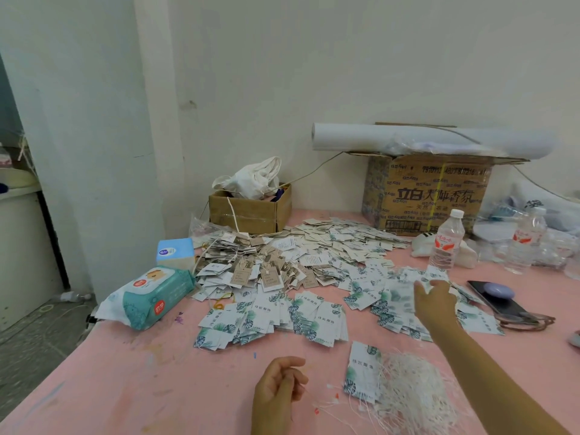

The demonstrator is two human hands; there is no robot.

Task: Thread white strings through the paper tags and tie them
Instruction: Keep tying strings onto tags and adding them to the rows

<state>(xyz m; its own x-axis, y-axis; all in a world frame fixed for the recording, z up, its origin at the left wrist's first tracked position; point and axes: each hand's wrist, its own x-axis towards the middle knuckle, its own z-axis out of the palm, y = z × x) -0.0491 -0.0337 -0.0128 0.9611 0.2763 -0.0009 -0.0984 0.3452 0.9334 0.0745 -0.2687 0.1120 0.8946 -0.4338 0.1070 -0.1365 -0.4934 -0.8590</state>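
Risk, tangle: single white string (317, 400) trailing toward the string bundle (414, 394); a sideways tug is likely to drag several strands out together.
Risk, double pick: loose tags (314, 312) fanned and overlapping; easy to lift two at once, or to scatter a stack with a hasty sweep.
Risk, mix-up: strung tags (251, 265) heaped against the loose ones with no gap; finished and unfinished work liable to blend.
Risk, knock: water bottle (445, 243) upright just beyond the reach and phone (499, 301) just beside it; an overshoot is enough to tip one or shove the other.
Risk, dropped string: thin, held at the fingertips only; likely lost with any slackening of the pinch.
Left hand (279, 387): low, near the front edge of the pink tabletop (125, 387), palm inward, fingers curled, apparently pinching the single white string.
Right hand (434, 298): arm stretched forward toward the right side, over the loose tags, fingers loosely spread and down at the pile; cannot tell whether a tag is pinched.
Location, strings: bundle at the front edge, right of centre, beneath the outstretched forearm.
Location, single tag (362, 372): flat, touching the bundle's left side.
Location, tags: loose across the middle; strung toward the back left, near the small cardboard box (251, 215).
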